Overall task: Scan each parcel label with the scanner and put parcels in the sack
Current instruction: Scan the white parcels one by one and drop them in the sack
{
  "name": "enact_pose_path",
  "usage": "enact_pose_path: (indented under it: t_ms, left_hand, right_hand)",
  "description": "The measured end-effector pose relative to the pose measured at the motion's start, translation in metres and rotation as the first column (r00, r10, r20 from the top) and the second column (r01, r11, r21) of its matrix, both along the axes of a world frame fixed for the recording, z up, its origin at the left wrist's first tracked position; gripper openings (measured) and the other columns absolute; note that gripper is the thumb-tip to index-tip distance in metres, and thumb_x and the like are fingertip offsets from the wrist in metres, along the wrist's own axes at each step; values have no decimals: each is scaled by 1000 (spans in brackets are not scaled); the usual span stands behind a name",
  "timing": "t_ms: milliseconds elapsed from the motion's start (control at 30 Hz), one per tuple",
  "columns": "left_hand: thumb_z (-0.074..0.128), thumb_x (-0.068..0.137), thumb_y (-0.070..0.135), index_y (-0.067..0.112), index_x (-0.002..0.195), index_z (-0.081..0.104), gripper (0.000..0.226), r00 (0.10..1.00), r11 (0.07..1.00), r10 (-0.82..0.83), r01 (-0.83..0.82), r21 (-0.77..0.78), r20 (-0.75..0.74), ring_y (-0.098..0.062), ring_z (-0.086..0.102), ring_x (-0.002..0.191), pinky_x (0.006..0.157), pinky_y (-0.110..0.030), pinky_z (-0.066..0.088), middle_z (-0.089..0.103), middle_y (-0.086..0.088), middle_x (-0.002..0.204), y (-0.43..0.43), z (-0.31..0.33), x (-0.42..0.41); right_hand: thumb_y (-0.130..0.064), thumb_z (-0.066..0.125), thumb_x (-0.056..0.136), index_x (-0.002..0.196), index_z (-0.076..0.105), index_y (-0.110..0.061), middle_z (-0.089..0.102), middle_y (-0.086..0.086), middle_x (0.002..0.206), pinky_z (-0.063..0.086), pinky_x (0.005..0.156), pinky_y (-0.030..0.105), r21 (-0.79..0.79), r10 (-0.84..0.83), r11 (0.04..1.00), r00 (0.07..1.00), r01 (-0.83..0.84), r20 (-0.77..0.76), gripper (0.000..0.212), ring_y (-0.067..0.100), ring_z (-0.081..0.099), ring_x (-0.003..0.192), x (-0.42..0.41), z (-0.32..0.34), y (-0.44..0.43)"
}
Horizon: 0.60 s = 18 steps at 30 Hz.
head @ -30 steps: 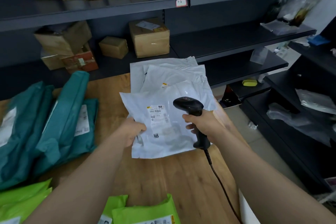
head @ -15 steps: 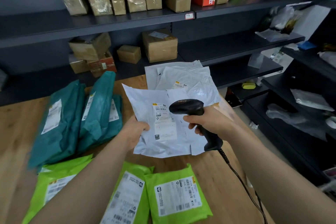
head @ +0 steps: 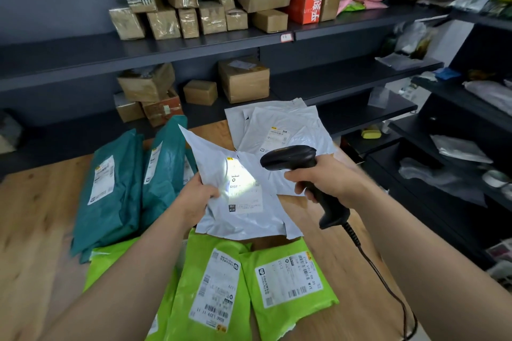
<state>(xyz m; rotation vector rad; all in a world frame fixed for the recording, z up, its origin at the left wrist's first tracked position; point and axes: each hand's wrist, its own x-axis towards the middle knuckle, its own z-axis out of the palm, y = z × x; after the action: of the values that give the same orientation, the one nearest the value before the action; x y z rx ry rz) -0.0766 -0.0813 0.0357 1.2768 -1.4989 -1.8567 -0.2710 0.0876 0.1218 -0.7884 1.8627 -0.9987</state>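
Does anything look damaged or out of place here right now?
The white parcel in the left hand is crumpled, with a ragged bottom edge. On the shelf behind, one cardboard box sits tilted. The bright patch on its label is probably scanner light.

Left hand [head: 198,196] and right hand [head: 329,183]: bare. Both forearms [head: 133,271] bare to the frame edge; any sleeve apparently ends higher up, out of view.
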Motion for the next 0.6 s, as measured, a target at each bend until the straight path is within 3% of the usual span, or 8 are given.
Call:
enact_pose_path:
  t_ms: [267, 367, 500, 600]
  left_hand:
    - [42, 79, -21, 5, 132, 49, 59, 1000, 998, 11, -9, 58, -29, -39, 60, 110, 96, -52, 48, 61, -20, 123, -4, -3, 16]
    - [40, 81, -22, 5, 131, 48, 57, 998, 997, 28, -23, 71, -65, -37, 60, 108, 92, -48, 49, 62, -19, 120, -3, 2, 17]
    - [38, 84, -22, 8, 128, 48, 54, 986, 996, 43, -29, 89, -163, -32, 62, 99, 83, -42, 52, 64, -16, 112, -4, 18, 18]
    - [38, 84, -22, 7, 124, 52, 51, 972, 996, 49, -30, 82, -230, -29, 66, 92, 70, -37, 59, 67, -16, 107, -3, 37, 24]
  right_hand:
    - [-18, 71, 85, 96, 66, -4, 68, 11, 72, 44, 51, 26, -14, -32, 999, 999, 33, 43, 18, 15, 49, 45, 9, -6, -7]
    - [-20, 70, 87, 99, 66, -6, 73, 13, 82, 48, 52, 26, -50, -67, 996, 993, 72, 97, 19, 15, 53, 48, 8, -11, -10]
    - [-24, 70, 88, 103, 67, -4, 73, 17, 101, 56, 62, 31, -83, -118, 987, 972, 137, 205, 25, 23, 70, 75, 3, -23, -11]
    - [-28, 71, 87, 103, 69, -9, 71, 12, 108, 57, 88, 42, -107, -126, 980, 937, 169, 325, 25, 28, 68, 104, 0, -29, -11]
